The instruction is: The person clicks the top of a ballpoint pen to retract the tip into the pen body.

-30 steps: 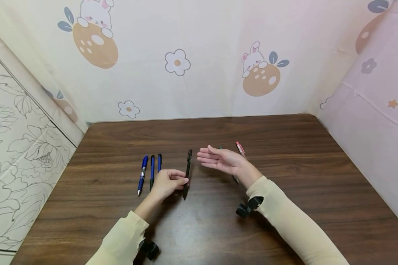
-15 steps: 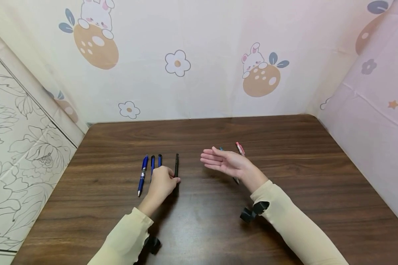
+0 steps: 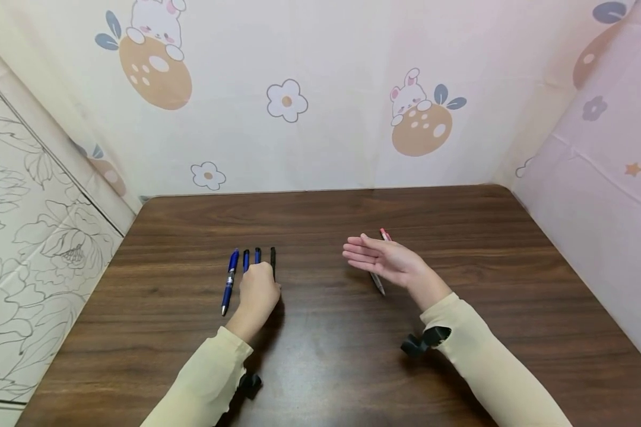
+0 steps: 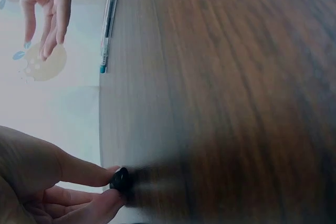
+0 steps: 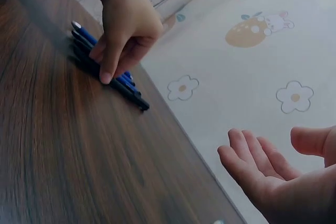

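My left hand point(image 3: 260, 287) pinches a black pen point(image 3: 273, 261) low over the table, between thumb and fingers, as the left wrist view shows at the pen's end. Just left of it lie three blue pens in a row: a thicker blue pen point(image 3: 229, 284) outermost, then a blue pen with a dark end point(image 3: 246, 260) and a similar blue pen point(image 3: 258, 256), both partly hidden by the hand. My right hand point(image 3: 381, 259) hovers with fingers extended and palm turned left, holding nothing. Beneath it lies a clear pen with a teal end point(image 4: 107, 32), partly covered in the head view.
A red-ended pen point(image 3: 385, 234) lies behind the right hand, partly hidden. The dark wooden table point(image 3: 320, 367) ends at a patterned curtain point(image 3: 342, 142) at the back. Black wrist mounts, one at the right sleeve point(image 3: 424, 341), hang below both wrists.
The left hand has carried the black pen leftward, from mid-table to beside the blue pens, and turned knuckles up. My right hand has drifted right, staying extended.
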`<state>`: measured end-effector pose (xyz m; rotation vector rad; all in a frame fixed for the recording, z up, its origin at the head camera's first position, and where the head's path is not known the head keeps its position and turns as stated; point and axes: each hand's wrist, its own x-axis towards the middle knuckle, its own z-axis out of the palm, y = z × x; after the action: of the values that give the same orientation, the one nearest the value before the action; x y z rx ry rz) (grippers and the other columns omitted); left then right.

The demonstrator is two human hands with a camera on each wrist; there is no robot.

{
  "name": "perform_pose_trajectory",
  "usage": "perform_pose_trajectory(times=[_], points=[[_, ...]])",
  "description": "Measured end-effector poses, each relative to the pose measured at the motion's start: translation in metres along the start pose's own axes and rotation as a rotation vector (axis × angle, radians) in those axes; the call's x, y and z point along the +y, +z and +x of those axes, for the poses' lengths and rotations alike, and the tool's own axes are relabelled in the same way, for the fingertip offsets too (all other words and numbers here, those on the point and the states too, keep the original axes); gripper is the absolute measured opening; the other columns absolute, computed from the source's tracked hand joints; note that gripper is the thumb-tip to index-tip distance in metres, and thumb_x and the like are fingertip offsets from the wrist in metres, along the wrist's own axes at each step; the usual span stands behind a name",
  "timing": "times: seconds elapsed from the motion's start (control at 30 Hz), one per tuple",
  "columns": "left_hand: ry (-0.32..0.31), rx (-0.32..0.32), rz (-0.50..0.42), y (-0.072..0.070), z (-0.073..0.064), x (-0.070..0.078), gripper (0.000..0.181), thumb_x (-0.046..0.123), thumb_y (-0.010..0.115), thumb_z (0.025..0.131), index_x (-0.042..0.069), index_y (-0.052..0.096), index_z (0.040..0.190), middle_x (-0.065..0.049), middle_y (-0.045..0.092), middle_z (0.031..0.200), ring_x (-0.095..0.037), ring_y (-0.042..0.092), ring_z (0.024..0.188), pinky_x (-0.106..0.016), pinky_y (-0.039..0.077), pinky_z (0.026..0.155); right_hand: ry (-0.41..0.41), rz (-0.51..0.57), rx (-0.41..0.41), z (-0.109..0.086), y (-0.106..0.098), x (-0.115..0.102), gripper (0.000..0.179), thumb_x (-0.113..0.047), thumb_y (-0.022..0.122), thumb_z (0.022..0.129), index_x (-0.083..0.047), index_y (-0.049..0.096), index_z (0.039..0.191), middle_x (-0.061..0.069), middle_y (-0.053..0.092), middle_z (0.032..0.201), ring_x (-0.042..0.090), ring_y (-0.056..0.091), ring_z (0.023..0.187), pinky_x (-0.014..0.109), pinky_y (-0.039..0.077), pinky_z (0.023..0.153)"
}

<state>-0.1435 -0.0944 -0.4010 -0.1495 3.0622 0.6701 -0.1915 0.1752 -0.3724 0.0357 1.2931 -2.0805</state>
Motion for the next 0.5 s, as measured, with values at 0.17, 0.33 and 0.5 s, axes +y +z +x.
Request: perform_pose_trajectory(times=[0.17,0.33,0.5], points=[[-0.013,0.003,0.020,-0.001,0.002,-0.001,0.017,0.008,0.078,0.077,-0.005,0.068,0.081,-0.021,0.071,0.080,-0.034,0.070,0.069,-0.038,0.057,0.051,-0.030,-0.016,0.028,-0.006,-0.009,0.000,0.032,-0.020,0.048,0.101,0.000,0.055,0.125,0.007,0.071,0.110,0.016,0.067,0.106,0.029,0.054,0.097],[-0.031,-0.017,0.032,-0.004,0.002,-0.001,0.021,0.014,0.077,0.080,-0.004,0.068,0.083,-0.019,0.071,0.081,-0.032,0.070,0.069,-0.037,0.056,0.051,-0.049,-0.122,0.076,-0.008,-0.014,0.002,0.031,-0.019,0.047,0.102,0.002,0.055,0.123,0.005,0.072,0.107,0.013,0.068,0.102,0.028,0.055,0.094],[-0.034,-0.011,0.071,-0.004,-0.003,-0.001,0.023,0.021,0.076,0.083,-0.001,0.068,0.082,-0.017,0.071,0.078,-0.030,0.068,0.066,-0.036,0.052,0.047,-0.055,-0.316,0.159,-0.008,-0.016,0.006,0.053,-0.021,0.048,0.101,0.015,0.035,0.138,0.004,0.072,0.107,0.009,0.069,0.098,0.027,0.055,0.094]])
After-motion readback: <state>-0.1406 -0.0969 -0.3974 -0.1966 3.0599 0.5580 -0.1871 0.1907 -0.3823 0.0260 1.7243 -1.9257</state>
